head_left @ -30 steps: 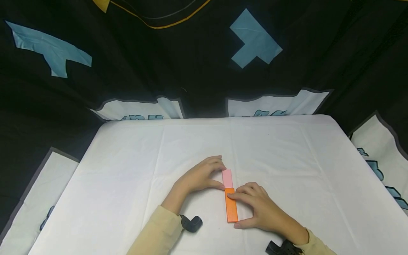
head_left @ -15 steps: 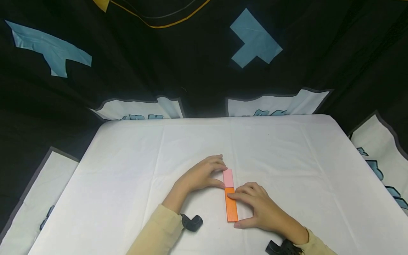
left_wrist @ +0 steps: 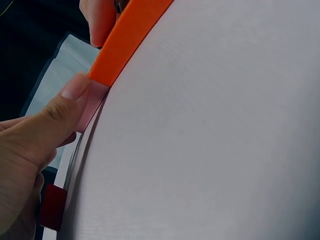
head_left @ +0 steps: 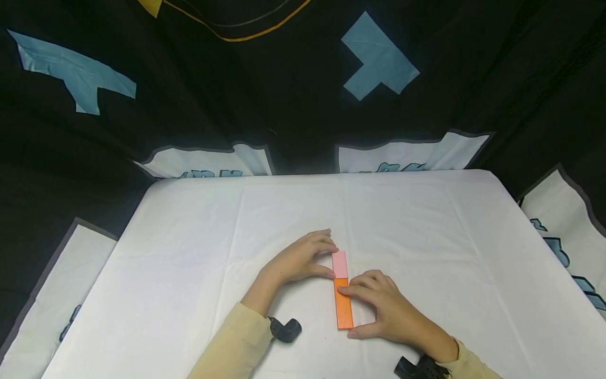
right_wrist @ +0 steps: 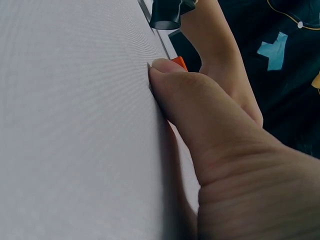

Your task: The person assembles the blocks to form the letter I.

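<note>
A short pink block [head_left: 339,264] lies end to end with a longer orange block [head_left: 343,304] on the white table, forming one straight strip. My left hand [head_left: 299,259] pinches the pink block, fingertips at its far end and thumb by its near left edge. In the left wrist view the thumb covers part of that pink block [left_wrist: 93,105] where it meets the orange block [left_wrist: 131,40]. From the right, my right hand [head_left: 379,305] holds the orange block, a finger on its upper part and the thumb at its near end. The right wrist view hides most of the orange block [right_wrist: 178,63] behind the thumb.
White cloth covers the table [head_left: 189,237]. Black fabric [head_left: 284,95] with pale blue shapes hangs behind it. A dark red block-like thing [left_wrist: 53,207] shows near the left hand in the left wrist view. Black wrist devices [head_left: 285,330] sit at both sleeves.
The pink block has shifted slightly to the right with my left hand, so its sides line up more closely with the orange block. My right hand and the orange block have stayed put.
</note>
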The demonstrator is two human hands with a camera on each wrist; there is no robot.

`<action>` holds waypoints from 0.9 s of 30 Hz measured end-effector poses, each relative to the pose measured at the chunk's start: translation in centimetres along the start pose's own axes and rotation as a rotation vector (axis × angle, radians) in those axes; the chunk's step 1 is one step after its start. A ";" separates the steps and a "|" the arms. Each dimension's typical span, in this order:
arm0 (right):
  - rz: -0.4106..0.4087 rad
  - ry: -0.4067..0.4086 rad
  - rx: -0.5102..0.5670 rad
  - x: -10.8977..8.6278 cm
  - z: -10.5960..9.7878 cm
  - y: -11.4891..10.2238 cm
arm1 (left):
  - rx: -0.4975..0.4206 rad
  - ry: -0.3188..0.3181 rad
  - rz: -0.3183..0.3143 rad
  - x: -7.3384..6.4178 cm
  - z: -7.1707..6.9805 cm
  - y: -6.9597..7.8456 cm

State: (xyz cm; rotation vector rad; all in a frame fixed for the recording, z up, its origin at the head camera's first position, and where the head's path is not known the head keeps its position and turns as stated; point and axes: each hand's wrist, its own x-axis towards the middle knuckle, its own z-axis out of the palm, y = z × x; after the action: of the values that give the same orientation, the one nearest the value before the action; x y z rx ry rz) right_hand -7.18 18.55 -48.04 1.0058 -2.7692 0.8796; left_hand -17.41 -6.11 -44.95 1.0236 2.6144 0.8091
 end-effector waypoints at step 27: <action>-0.012 0.009 0.005 0.0 0.2 0.2 | 0.059 0.017 0.018 0.1 -0.1 0.4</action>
State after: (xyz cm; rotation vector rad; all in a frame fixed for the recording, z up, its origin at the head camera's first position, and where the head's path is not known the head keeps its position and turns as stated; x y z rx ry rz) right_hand -7.30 18.58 -48.35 1.0159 -2.7522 0.8875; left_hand -17.31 -5.79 -44.59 1.0620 2.6615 0.7524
